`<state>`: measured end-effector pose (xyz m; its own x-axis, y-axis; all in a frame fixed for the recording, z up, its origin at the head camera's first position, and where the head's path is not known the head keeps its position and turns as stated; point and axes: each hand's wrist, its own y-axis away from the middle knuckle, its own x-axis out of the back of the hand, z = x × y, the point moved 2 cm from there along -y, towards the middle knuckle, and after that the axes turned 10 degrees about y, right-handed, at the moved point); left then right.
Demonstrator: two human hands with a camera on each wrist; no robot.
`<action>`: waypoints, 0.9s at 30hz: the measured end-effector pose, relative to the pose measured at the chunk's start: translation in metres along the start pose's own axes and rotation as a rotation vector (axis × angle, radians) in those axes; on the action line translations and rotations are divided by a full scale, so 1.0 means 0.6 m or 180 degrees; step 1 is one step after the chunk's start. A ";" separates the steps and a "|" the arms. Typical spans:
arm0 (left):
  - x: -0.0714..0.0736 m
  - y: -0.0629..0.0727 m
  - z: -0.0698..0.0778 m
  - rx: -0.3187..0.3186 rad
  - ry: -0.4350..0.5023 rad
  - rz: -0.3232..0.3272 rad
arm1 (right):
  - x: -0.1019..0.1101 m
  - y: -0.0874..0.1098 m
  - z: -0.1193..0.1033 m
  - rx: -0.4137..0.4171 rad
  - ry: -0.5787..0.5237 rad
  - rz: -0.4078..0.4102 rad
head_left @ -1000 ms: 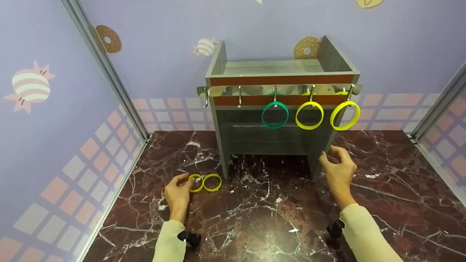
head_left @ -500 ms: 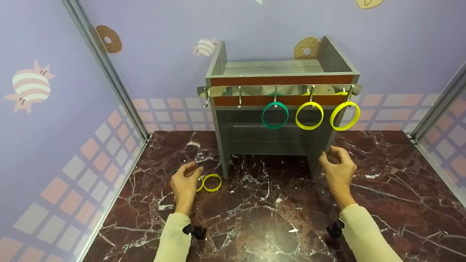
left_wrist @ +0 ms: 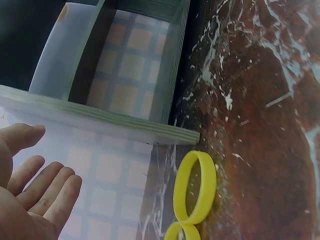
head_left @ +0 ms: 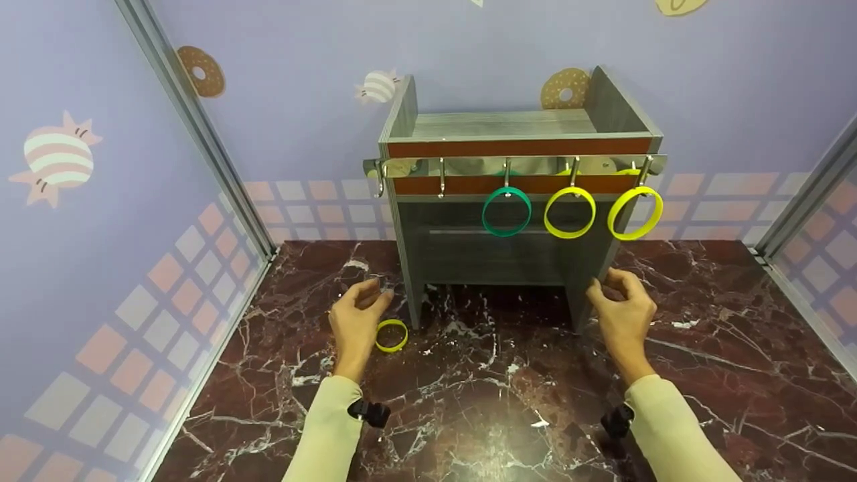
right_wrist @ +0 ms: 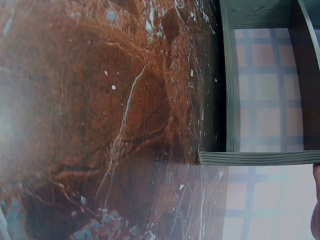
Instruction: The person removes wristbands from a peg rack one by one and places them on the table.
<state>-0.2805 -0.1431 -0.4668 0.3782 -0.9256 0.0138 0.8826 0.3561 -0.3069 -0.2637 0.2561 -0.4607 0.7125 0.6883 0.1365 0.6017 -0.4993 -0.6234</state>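
Note:
My left hand [head_left: 356,320] is lifted beside the left side panel, fingers relaxed and holding nothing; in the left wrist view its palm [left_wrist: 27,220] and loosely bent fingers show. Below it on the tabletop lies a yellow ring [head_left: 392,336]. The left wrist view also has part of a second yellow ring [left_wrist: 182,232] touching the first [left_wrist: 195,187]. My right hand [head_left: 624,314] holds the front edge of the grey shelf unit's right panel [head_left: 581,294], thumb and fingertips at the edge; only a sliver of finger [right_wrist: 316,200] enters the right wrist view.
A metal hook rail [head_left: 469,165] runs across the shelf unit's front. A green ring [head_left: 487,217] and two yellow rings [head_left: 548,217] hang on its right hooks; two left hooks [head_left: 442,181] are bare. Walls enclose the dark marbled table [head_left: 469,415] behind and at the sides.
My left hand has risen from the left yellow ring and moved right and away, now covering that ring in the head view. The right hand and the hanging rings have stayed put.

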 end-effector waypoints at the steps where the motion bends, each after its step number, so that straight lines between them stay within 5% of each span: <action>1: -0.003 -0.001 0.002 -0.0012 0.0000 -0.0011 | 0.000 0.000 0.000 0.0000 0.0005 0.0000; 27: -0.056 -0.010 0.033 -0.0219 0.0113 -0.0210 | -0.001 0.001 0.000 -0.0022 -0.0057 -0.0018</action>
<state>-0.2931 -0.1119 -0.4467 0.3086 -0.9512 0.0029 0.8836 0.2855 -0.3711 -0.2635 0.2554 -0.4613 0.7024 0.7005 0.1262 0.6084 -0.4989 -0.6172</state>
